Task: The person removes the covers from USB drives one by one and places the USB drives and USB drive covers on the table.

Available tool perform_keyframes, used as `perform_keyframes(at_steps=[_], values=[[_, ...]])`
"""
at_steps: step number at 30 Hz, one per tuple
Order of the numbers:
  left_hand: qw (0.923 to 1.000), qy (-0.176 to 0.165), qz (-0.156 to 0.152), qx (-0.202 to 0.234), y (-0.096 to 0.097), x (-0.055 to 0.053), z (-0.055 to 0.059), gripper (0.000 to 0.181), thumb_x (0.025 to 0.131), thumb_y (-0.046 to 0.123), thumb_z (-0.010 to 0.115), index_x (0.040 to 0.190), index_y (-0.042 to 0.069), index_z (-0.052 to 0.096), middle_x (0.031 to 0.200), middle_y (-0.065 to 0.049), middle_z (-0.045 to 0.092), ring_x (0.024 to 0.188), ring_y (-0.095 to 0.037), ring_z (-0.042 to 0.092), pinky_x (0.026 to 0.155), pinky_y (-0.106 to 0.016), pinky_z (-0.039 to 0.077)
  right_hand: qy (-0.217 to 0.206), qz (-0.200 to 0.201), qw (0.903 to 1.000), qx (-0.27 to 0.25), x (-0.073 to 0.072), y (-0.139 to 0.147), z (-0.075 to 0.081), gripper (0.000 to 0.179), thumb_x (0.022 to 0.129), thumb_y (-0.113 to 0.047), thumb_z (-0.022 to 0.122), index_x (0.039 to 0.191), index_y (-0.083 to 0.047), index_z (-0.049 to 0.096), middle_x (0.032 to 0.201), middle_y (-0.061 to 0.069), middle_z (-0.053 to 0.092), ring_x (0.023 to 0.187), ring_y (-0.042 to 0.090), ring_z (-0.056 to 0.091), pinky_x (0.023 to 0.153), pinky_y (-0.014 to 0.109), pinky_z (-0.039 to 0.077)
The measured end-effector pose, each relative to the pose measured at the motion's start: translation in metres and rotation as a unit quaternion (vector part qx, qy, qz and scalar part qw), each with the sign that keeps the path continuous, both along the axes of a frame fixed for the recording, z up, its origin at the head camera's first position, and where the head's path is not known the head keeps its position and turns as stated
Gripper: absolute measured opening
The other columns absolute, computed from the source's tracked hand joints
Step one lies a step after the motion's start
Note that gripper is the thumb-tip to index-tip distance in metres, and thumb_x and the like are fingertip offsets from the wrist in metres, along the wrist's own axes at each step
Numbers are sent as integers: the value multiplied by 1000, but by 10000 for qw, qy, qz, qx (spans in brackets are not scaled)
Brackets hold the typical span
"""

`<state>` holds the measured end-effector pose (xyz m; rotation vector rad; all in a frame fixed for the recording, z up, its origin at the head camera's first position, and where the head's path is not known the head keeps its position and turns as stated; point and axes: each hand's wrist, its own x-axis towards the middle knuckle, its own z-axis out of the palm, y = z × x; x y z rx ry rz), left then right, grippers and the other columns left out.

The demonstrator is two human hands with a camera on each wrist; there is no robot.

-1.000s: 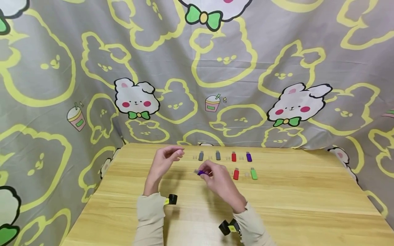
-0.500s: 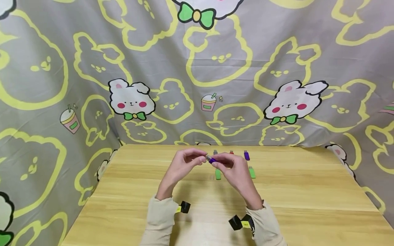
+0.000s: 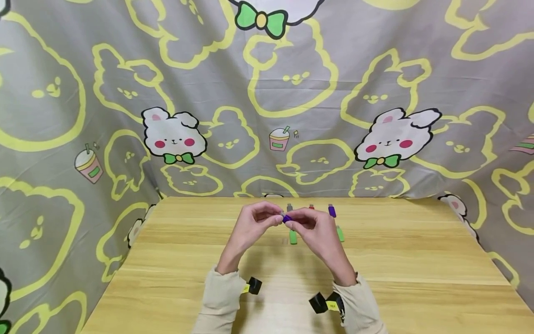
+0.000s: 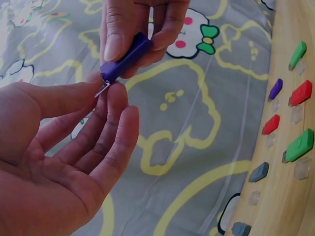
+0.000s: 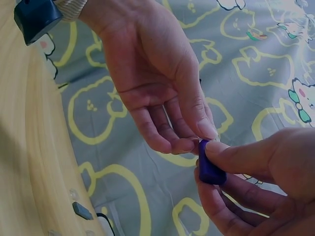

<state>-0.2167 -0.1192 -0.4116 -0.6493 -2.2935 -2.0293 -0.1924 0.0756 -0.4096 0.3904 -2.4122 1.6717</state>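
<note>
A purple USB flash drive point(image 4: 127, 59) is held in the air between both hands, above the table. My right hand point(image 3: 319, 234) pinches its purple body between thumb and fingers. The thumb and index finger of my left hand point(image 3: 252, 227) pinch the other end, where the connector is. At that end a clear, cap-like edge point(image 4: 102, 90) shows between the left fingertips, but most of it is covered. The left hand's other fingers are loosely bent, as the left wrist view shows.
Behind the hands, more flash drives lie in rows on the wooden table point(image 3: 175, 250): green point(image 4: 299, 146), red point(image 4: 270, 124), purple point(image 3: 332, 211) and grey point(image 4: 259, 172). Small clear caps point(image 4: 302, 168) lie beside them. A patterned curtain point(image 3: 233, 93) hangs behind the table.
My right hand has lifted the purple flash drive and turned it towards the left hand. My left hand has moved right and taken hold of its connector end; both hands now meet.
</note>
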Motion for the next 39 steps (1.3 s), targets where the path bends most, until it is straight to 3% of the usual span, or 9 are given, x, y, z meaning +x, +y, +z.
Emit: perform_keyframes(at_steps=[17,26,31,39], values=[[9986,-419,172,259,1,0,0,13,91,2,77,102,-5,75,98,-16,74,82,-18,72,78,-30,61,7,118,9997,201,2,6,4,12,91,-8,79,102,-8,80,96,3,77,82,15,73,73,26,60],[9937,-429,740,719,-34,-2,6,16,90,1,78,103,-6,73,98,-15,73,82,-22,72,81,-35,61,-75,-115,9996,266,0,16,3,12,88,-3,80,99,-7,79,91,5,76,78,16,71,66,23,58],[9954,-371,661,584,-46,-4,5,20,92,4,77,107,-7,72,100,-18,72,83,-21,71,83,-36,61,-93,-213,9992,320,-6,12,-6,18,89,-1,79,107,-3,78,94,7,75,84,20,72,73,26,61],[9922,-458,1126,276,-65,-11,-3,18,93,1,75,108,-8,72,100,-21,73,82,-17,72,80,-31,62,-600,-434,9968,289,-19,-15,-32,9,87,-4,81,94,-7,78,88,4,74,80,21,73,69,32,60]])
